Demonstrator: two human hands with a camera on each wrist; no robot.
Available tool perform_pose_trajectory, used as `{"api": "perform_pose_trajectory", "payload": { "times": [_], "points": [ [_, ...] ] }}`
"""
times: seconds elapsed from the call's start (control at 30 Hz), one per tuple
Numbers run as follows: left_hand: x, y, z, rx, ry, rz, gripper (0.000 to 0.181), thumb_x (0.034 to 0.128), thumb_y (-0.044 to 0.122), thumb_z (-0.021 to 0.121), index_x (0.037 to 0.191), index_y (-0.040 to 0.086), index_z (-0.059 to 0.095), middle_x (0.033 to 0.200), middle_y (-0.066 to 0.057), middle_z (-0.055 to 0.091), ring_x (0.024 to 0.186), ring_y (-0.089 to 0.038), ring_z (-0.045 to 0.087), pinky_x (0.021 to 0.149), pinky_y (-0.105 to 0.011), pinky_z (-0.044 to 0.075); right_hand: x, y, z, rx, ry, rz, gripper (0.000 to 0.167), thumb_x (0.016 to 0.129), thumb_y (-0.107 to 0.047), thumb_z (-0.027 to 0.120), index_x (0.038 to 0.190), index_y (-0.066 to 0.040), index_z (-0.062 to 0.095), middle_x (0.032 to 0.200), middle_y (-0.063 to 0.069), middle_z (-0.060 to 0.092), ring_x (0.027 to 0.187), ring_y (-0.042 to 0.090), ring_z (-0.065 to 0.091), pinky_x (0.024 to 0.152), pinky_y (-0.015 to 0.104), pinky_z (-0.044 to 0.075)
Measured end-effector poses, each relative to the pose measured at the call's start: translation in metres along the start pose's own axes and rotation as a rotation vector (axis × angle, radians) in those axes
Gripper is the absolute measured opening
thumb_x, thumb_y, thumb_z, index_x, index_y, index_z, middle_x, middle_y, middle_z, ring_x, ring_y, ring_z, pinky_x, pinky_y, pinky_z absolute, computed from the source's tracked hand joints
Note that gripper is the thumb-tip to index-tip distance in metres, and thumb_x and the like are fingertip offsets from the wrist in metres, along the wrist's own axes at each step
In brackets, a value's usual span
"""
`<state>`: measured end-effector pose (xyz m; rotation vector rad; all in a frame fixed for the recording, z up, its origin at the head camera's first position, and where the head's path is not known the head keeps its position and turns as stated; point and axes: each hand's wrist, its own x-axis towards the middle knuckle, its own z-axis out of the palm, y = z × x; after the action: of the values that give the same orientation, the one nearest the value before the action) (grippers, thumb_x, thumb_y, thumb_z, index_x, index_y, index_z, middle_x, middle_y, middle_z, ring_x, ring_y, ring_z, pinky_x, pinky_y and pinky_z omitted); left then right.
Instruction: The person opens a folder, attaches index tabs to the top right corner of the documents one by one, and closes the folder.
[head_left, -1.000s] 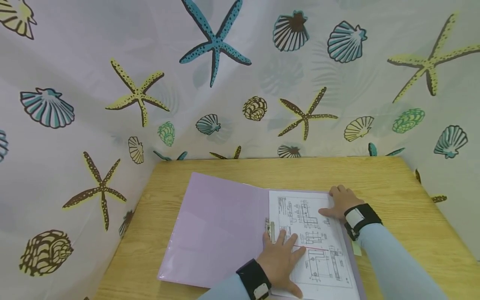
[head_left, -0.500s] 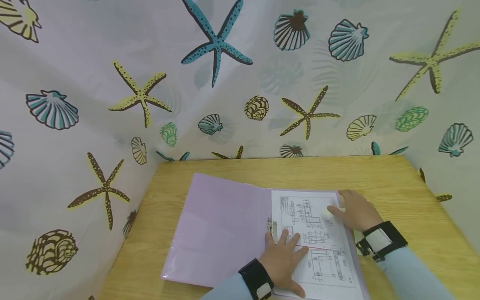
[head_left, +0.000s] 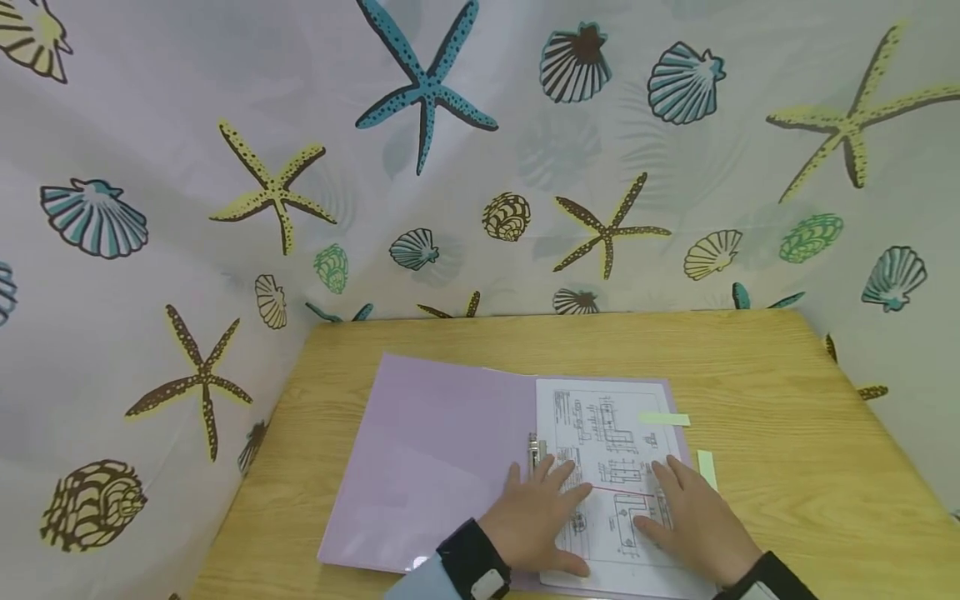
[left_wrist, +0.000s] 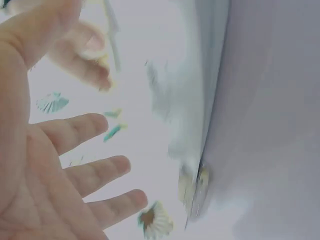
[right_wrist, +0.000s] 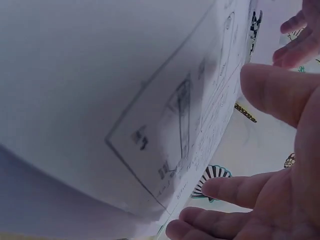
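A printed drawing sheet [head_left: 611,467] is lying in the right half of an open purple folder [head_left: 435,467], its left edge sitting beside the metal clip [head_left: 534,450] at the spine. The left hand [head_left: 536,517] is spreading over the sheet's lower left, fingers straight and apart, gripping nothing; the right hand [head_left: 697,525] is covering the lower right, fingers also extended and the thumb standing away from them. The pictures are not showing for certain whether either hand is touching the paper. For steadying a page like this, broad, even pressure would likely be serving better than fingertips, with the left side bearing near the clip so that the paper is not pulling at its binding. The right hand should be minding the lower green strip [head_left: 707,469], which is lying just beside its fingers and could be creasing under them; the upper green strip [head_left: 663,419] is crossing the sheet's right edge, apart from both hands. Beneath everything, a wooden table [head_left: 825,433] is running back to a shell-patterned cloth [head_left: 450,192].
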<state>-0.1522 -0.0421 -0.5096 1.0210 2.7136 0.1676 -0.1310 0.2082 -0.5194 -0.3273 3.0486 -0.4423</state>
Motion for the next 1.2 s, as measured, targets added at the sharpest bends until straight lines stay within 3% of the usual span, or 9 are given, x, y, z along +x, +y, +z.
{"api": "perform_pose_trajectory", "payload": {
  "times": [0.2, 0.33, 0.43, 0.7, 1.2],
  "points": [
    [-0.027, -0.032, -0.013, -0.051, 0.022, -0.151, 0.108, 0.0585, 0.08, 0.067, 0.148, 0.027, 0.037, 0.155, -0.01, 0.028, 0.14, -0.041, 0.025, 0.095, -0.075, 0.026, -0.001, 0.008, 0.008, -0.016, 0.004, -0.023, 0.095, 0.073, -0.051, 0.077, 0.135, 0.014, 0.043, 0.139, 0.038, 0.036, 0.129, 0.053, 0.033, 0.099, 0.064, 0.032],
    [-0.042, -0.053, -0.007, -0.071, 0.019, -0.238, 0.112, 0.057, 0.079, 0.068, 0.149, 0.024, 0.037, 0.155, -0.014, 0.027, 0.14, -0.044, 0.023, 0.095, -0.075, 0.025, -0.002, 0.012, 0.011, -0.019, -0.009, -0.028, 0.097, 0.074, -0.052, 0.075, 0.135, 0.015, 0.042, 0.139, 0.04, 0.034, 0.13, 0.055, 0.031, 0.098, 0.065, 0.032],
    [-0.05, -0.063, 0.001, -0.097, 0.024, -0.261, 0.113, 0.0555, 0.079, 0.07, 0.149, 0.023, 0.038, 0.155, -0.016, 0.027, 0.14, -0.045, 0.022, 0.095, -0.076, 0.024, -0.002, 0.014, 0.013, -0.023, -0.003, -0.035, 0.095, 0.075, -0.052, 0.075, 0.134, 0.016, 0.043, 0.138, 0.041, 0.035, 0.128, 0.056, 0.031, 0.097, 0.065, 0.034],
    [-0.051, -0.067, 0.016, -0.116, -0.012, -0.292, 0.117, 0.0482, 0.084, 0.067, 0.146, 0.023, 0.043, 0.153, -0.015, 0.03, 0.139, -0.046, 0.022, 0.091, -0.079, 0.022, 0.001, 0.016, 0.016, -0.028, -0.023, -0.021, 0.095, 0.075, -0.053, 0.074, 0.135, 0.014, 0.043, 0.138, 0.041, 0.035, 0.128, 0.057, 0.031, 0.096, 0.065, 0.034],
    [-0.048, -0.064, 0.018, -0.101, -0.011, -0.321, 0.116, 0.0476, 0.082, 0.069, 0.145, 0.024, 0.045, 0.154, -0.017, 0.029, 0.139, -0.046, 0.022, 0.088, -0.078, 0.028, 0.012, 0.018, 0.01, -0.031, 0.01, -0.051, 0.093, 0.073, -0.049, 0.078, 0.135, 0.013, 0.044, 0.137, 0.039, 0.039, 0.128, 0.055, 0.034, 0.099, 0.064, 0.033]
  ]
}}
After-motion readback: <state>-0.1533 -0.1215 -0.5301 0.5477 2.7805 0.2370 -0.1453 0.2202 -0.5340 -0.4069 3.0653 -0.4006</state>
